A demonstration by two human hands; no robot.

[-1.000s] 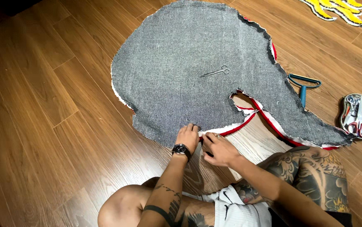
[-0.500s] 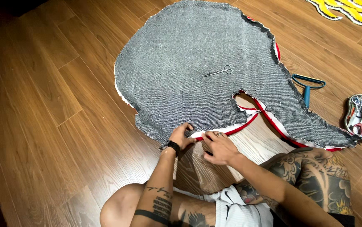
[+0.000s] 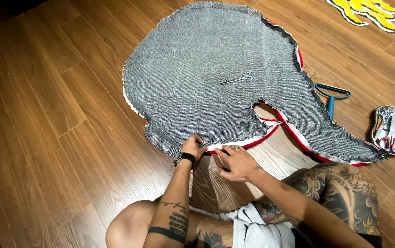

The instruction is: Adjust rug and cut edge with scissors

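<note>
— Rug (image 3: pixel 206 82) lies grey back up on the floor (image 3: pixel 46 128); both hands at its near edge?
— Yes — left hand (image 3: pixel 193 148) pinches the hem, right hand (image 3: pixel 236 161) lies flat, holding nothing. Best to pull the edge snug and keep the red border (image 3: pixel 257 141) flat. Scissors (image 3: pixel 237 79) rest mid-rug.

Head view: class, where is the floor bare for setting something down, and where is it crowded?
Bare wooden floor lies left of the grey fabric. Crowded: right side, around the blue tool and tray of scissors, and near both hands at the hem.
</note>
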